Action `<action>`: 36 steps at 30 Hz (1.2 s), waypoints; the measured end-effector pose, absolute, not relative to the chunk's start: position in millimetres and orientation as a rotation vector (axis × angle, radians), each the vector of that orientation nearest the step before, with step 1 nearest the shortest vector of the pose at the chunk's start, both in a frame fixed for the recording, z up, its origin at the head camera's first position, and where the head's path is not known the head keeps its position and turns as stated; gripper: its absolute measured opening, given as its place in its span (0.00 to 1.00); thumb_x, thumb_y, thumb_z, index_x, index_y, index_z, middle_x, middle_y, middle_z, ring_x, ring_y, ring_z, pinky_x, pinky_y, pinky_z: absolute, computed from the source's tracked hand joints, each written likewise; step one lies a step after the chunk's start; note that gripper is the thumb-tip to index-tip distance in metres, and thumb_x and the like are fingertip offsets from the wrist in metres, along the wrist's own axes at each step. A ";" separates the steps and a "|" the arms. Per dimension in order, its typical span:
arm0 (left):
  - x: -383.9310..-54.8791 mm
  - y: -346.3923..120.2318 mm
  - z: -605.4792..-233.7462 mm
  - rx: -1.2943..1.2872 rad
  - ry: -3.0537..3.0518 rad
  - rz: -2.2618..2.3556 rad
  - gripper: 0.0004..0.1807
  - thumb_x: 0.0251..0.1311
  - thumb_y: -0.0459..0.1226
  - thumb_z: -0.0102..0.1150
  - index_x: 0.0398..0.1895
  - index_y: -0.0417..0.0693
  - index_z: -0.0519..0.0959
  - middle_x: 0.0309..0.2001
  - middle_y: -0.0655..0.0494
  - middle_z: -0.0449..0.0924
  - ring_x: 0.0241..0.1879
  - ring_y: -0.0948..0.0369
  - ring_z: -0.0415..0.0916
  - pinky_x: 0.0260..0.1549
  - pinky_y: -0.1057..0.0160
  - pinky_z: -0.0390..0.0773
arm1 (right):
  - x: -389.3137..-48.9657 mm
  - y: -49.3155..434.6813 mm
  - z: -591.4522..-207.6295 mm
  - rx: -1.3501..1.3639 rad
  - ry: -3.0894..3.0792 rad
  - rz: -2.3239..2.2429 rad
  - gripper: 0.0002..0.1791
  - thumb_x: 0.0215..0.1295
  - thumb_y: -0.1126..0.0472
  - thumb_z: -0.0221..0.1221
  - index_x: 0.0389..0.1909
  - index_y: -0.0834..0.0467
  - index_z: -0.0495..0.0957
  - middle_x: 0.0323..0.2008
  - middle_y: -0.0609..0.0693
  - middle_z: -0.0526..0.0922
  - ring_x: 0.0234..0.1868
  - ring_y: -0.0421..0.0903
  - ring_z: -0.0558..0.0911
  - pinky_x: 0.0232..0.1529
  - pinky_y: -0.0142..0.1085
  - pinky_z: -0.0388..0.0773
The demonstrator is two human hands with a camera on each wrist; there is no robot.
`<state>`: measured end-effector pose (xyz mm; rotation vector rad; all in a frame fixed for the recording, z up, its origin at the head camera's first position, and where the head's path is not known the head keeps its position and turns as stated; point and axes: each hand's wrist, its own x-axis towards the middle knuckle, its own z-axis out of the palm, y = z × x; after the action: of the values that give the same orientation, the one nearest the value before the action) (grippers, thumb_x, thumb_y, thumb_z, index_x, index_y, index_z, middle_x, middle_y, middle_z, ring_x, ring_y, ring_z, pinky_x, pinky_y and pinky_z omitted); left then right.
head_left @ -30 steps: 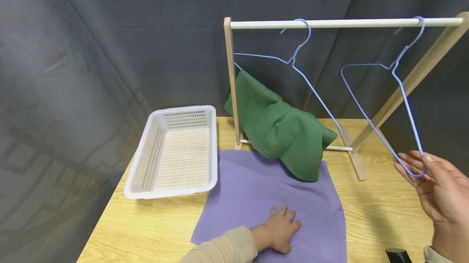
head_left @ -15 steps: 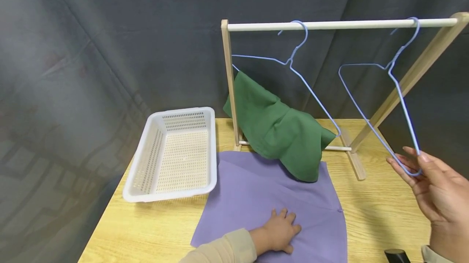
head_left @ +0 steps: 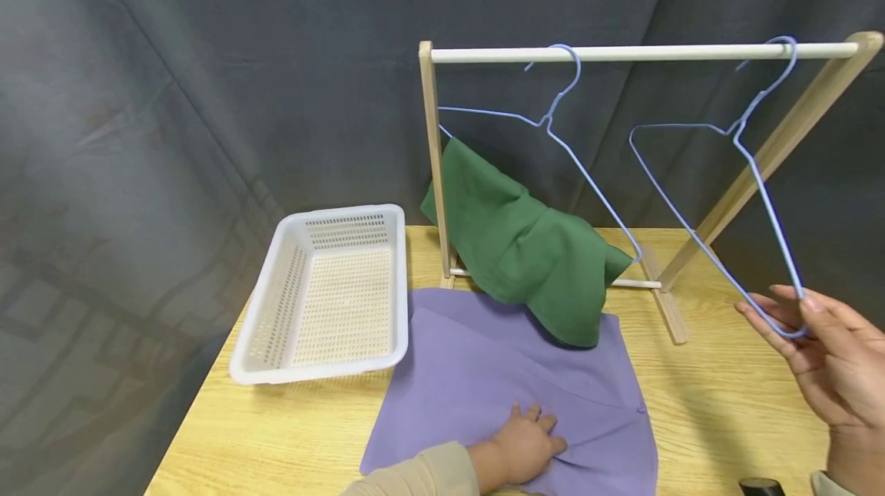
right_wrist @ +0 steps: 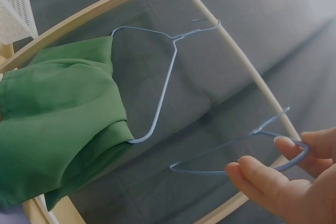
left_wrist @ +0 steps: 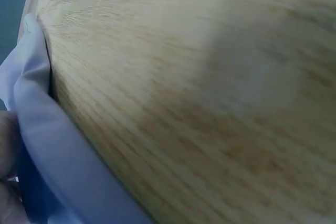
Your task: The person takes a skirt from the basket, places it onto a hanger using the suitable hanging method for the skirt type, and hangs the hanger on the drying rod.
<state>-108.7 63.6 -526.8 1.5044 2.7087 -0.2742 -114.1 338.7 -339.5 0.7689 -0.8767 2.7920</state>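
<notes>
My left hand (head_left: pixel 518 446) grips the near part of a purple cloth (head_left: pixel 442 373) spread on the table, and creases run out from the fingers. In the left wrist view, a raised fold of the purple cloth (left_wrist: pixel 58 145) lies beside partly visible fingers (left_wrist: pixel 8 145). With thumb and fingers, my right hand (head_left: pixel 840 365) holds the lower corner of a blue wire hanger (head_left: pixel 764 185), whose hook stays over the rack's rail. A green cloth (head_left: pixel 525 243) is draped over the lower bar of a second blue hanger (head_left: pixel 588 173) on the left.
A wooden rack with a white rail (head_left: pixel 664 54) stands at the back of the table (head_left: pixel 726 373). To the left sits a white perforated basket (head_left: pixel 399 289). Near the front right lies a black object (head_left: pixel 760 487), mostly cut off. A grey curtain (head_left: pixel 311 81) hangs behind.
My left fingers have drawn in from a spread, flat pose and now gather the purple cloth, which has more creases. My right hand keeps its hold on the hanger, which has shifted only slightly.
</notes>
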 end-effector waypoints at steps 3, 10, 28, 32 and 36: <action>-108.0 64.1 -527.4 1.485 2.701 -0.283 0.17 0.50 0.54 0.52 0.46 0.73 0.72 0.50 0.63 0.67 0.51 0.58 0.64 0.41 0.53 0.70 | -113.4 340.0 -339.7 0.798 -0.839 2.805 0.23 0.64 0.75 0.20 0.45 0.84 0.62 0.40 0.78 0.68 0.47 0.67 0.67 0.49 0.48 0.61; -107.1 65.2 -531.5 1.488 2.794 -0.228 0.15 0.50 0.42 0.53 0.42 0.72 0.74 0.46 0.64 0.70 0.48 0.58 0.67 0.40 0.52 0.71 | -111.2 342.4 -342.1 0.860 -0.811 2.815 0.23 0.64 0.75 0.19 0.45 0.85 0.61 0.42 0.78 0.66 0.49 0.67 0.65 0.50 0.49 0.59; -105.0 62.7 -539.9 1.534 2.947 -0.141 0.10 0.45 0.41 0.56 0.32 0.67 0.77 0.39 0.66 0.74 0.41 0.63 0.70 0.35 0.56 0.73 | -111.6 346.0 -341.4 0.752 -0.694 2.896 0.23 0.64 0.75 0.20 0.41 0.85 0.63 0.41 0.78 0.67 0.49 0.68 0.63 0.49 0.54 0.59; -105.7 63.5 -542.7 1.562 3.003 -0.153 0.07 0.44 0.42 0.56 0.29 0.66 0.77 0.35 0.67 0.74 0.36 0.65 0.70 0.32 0.58 0.73 | -111.1 347.2 -342.4 0.787 -0.677 2.891 0.22 0.64 0.76 0.21 0.41 0.86 0.63 0.41 0.79 0.67 0.49 0.68 0.63 0.50 0.54 0.58; -107.9 65.2 -540.9 1.541 2.990 -0.139 0.08 0.43 0.43 0.58 0.29 0.65 0.76 0.33 0.68 0.74 0.34 0.66 0.70 0.32 0.58 0.74 | -107.6 348.4 -345.2 0.890 -0.695 2.888 0.22 0.64 0.76 0.21 0.42 0.86 0.61 0.43 0.79 0.65 0.52 0.68 0.62 0.53 0.52 0.55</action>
<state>-107.9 65.2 -540.9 1.5410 2.9903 -0.1387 -107.6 348.4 -345.2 0.8902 -0.6948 2.8880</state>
